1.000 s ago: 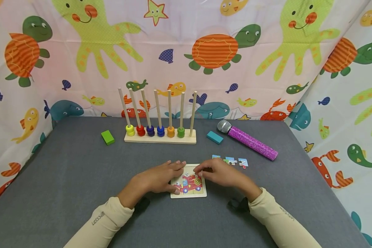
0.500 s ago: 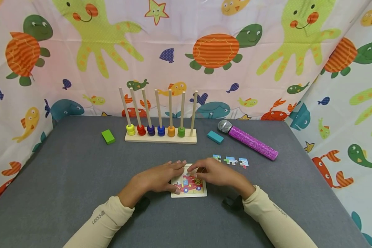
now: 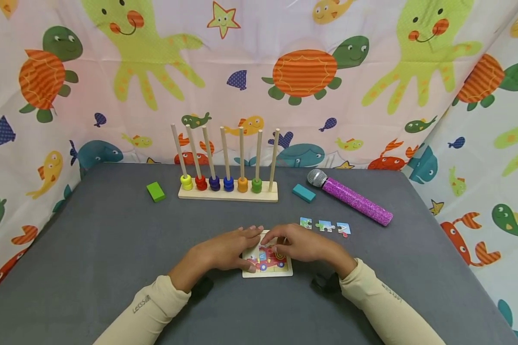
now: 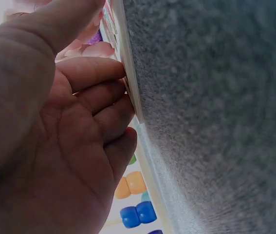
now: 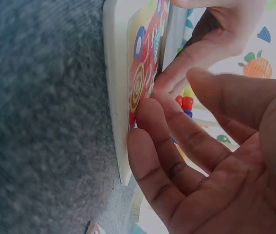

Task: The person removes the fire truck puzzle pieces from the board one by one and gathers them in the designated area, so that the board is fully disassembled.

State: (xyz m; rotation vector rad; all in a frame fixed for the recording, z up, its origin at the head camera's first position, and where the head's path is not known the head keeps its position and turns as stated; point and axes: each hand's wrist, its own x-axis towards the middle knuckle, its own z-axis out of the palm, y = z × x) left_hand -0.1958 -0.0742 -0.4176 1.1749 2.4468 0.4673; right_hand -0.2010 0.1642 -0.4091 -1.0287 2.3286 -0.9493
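A small jigsaw puzzle in a pale wooden frame (image 3: 267, 275) lies flat on the grey table, showing a red vehicle with blue wheels. My left hand (image 3: 224, 249) rests along its left side, fingers extended to the top edge and thumb on the lower left. From the right, my right hand (image 3: 308, 243) reaches over the upper part. Its fingertips (image 5: 150, 109) touch the picture, while the thumb (image 5: 203, 87) stands apart from them in the right wrist view. Those fingers hide part of the picture in the head view.
Three loose jigsaw pieces (image 3: 325, 226) lie beyond my right hand. Farther back stand a peg abacus (image 3: 229, 194) with coloured beads, a blue block (image 3: 304, 192) and a glittery purple microphone (image 3: 357, 201). A green block (image 3: 156, 191) sits at left; a patterned curtain (image 3: 250, 57) hangs behind.
My right hand has shifted left across the upper part of the puzzle. The left hand stays in place on the frame. The head view has shifted slightly.
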